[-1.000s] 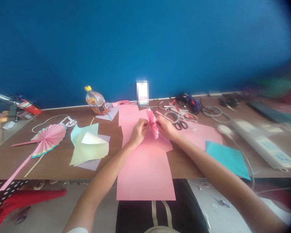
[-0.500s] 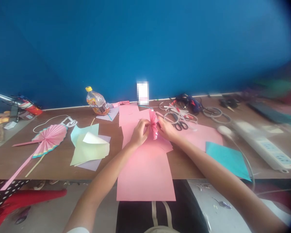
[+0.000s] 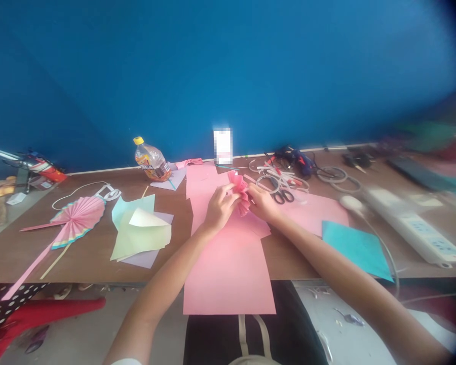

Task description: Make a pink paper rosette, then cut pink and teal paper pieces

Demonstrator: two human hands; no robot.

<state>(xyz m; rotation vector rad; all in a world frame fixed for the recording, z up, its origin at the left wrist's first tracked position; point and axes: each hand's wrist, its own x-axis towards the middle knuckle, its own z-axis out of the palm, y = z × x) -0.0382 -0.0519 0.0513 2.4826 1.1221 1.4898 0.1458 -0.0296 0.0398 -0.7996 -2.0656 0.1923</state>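
Note:
Between my hands is a small pink pleated paper fan, its folds spread out above the pink sheets. My left hand pinches it from the left with thumb and fingers. From the right, my right hand grips it too, fingers curled; its fingertips are partly hidden behind the folds. Below lies a large pink sheet that hangs over the table's front edge. Black-handled scissors rest just right of my right hand.
A finished-looking pleated fan lies at left, beside pale green paper. A bottle leans at the back. White strips and cables are at back right, a teal sheet and a power strip farther right.
The pleated paper has turned between my hands, its folds now facing me more. My left fingers have shifted and spread a little on it. Other things stay where they were.

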